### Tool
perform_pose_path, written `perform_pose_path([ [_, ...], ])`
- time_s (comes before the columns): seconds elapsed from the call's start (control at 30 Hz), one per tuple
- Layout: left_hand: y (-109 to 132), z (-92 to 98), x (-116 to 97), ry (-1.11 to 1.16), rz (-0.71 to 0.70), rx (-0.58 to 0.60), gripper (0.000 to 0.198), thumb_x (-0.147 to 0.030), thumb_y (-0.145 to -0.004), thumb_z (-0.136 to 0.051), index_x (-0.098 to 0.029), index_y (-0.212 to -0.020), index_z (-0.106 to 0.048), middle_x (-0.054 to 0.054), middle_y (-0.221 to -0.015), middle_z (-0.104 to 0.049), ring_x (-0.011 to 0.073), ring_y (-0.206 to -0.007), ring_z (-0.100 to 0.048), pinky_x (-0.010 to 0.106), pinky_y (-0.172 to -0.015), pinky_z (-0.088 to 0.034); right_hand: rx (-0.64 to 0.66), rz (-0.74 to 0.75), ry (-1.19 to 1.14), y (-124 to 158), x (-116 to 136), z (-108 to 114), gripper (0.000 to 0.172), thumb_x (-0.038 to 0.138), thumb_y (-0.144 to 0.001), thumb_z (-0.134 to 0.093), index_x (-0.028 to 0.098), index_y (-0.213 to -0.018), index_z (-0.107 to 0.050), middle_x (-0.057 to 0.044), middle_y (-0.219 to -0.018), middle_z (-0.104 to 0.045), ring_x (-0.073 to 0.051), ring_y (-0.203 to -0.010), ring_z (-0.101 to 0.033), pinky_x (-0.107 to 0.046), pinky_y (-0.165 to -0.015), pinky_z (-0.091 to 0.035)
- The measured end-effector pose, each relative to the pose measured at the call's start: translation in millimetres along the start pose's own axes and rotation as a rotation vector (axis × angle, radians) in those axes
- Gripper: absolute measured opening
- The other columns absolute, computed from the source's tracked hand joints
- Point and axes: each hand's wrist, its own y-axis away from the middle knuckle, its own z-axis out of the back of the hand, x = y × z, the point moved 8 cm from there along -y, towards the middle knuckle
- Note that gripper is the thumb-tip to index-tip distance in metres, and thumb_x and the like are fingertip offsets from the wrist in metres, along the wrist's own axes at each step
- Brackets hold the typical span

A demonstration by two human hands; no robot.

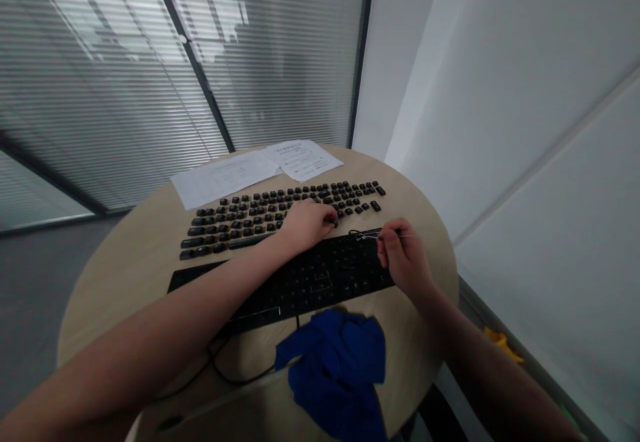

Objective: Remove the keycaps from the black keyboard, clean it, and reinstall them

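Note:
A black keyboard base (320,282) with its keys taken off lies on a round wooden table (130,275). Beyond it, several loose black keycaps (260,212) are laid out in rows. My left hand (306,223) reaches over the base, fingers curled, pinching a keycap at the near edge of the rows. My right hand (403,255) is closed on a thin wire keycap puller (370,234) at the base's far right corner, its tip pointing left.
Two printed paper sheets (260,170) lie at the table's far edge. A blue cloth (335,362) sits at the near edge beside the keyboard's black cable (225,369). Glass with blinds stands behind; a white wall is at right. A yellow object (503,345) lies on the floor.

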Motion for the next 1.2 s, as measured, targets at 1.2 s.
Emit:
perform_pose_path([
  [1.2,50,39.2,-9,0.069,-0.058,0.033,0.022,-0.025,-0.092,-0.060,-0.025,-0.100,-0.080,0.003,-0.097,-0.078,0.0209,-0.085,-0.071,0.033,-0.083,-0.053,0.144,-0.025,-0.020,2,-6,0,0.044,0.065,-0.095,-0.062,0.023,-0.083,-0.054,0.008,-0.051,-0.048,-0.009,-0.040,-0.041,-0.020,-0.039,-0.029],
])
